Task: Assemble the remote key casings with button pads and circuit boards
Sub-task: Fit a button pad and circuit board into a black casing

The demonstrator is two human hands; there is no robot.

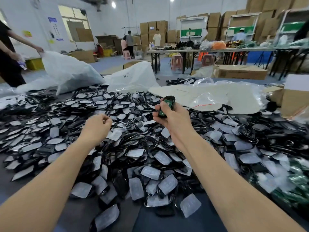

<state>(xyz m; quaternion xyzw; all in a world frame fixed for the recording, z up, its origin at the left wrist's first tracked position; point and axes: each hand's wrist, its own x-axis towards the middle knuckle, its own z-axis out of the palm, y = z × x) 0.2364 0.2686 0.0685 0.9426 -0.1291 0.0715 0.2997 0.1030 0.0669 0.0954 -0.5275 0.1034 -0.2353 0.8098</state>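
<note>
Head view, right hand (168, 114): you are gripping a black casing (169, 98) above the parts pile (133, 148).
Circuit board (166, 102): green, sitting in the casing's open face.
Axis: lengthwise, pointing away from you.
Handling: probably light, rigid and slick, so you are safest holding the rims.
Left hand (98, 123): hovering with fingers curled; contents cannot be told.

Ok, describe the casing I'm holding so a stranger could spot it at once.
Find the big pile of black casings and white button pads covering the table. Above its middle, the right hand grips one black key casing. Unlike the rest, it shows a green circuit board inside instead of a white pad.
</note>
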